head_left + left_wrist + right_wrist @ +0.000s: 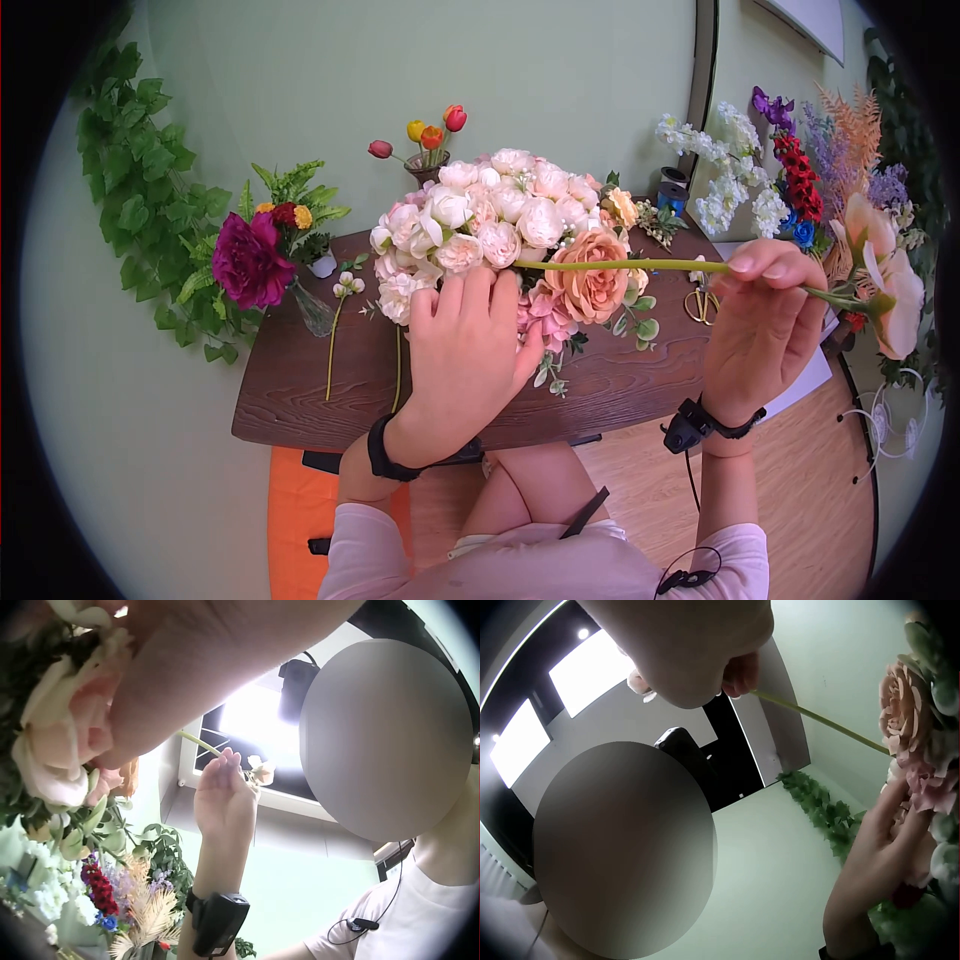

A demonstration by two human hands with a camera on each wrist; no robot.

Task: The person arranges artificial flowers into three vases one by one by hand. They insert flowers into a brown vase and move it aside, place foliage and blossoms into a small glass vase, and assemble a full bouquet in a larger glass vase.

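My right hand (765,330) pinches the long green stem of a pale peach artificial flower (895,305). Its blossoms hang to the right of the hand, while the bare stem (630,265) runs left over the bouquet. A large dome of white and pink artificial flowers (540,222) stands on the table, with a big peach rose (592,278) on its right side. On the bouquet's near side rests my left hand (465,355), fingers extended among the blossoms and thumb apart. In the left wrist view, that thumb lies against a pale pink flower (82,735).
On the dark wooden table (300,400) lie a small white-flowered stem (332,345) and gold-handled scissors (700,303). A glass vase (312,308) stands left near a purple flower (253,262). Tulips (432,136) are behind the bouquet; mixed flowers (800,185) stand right.
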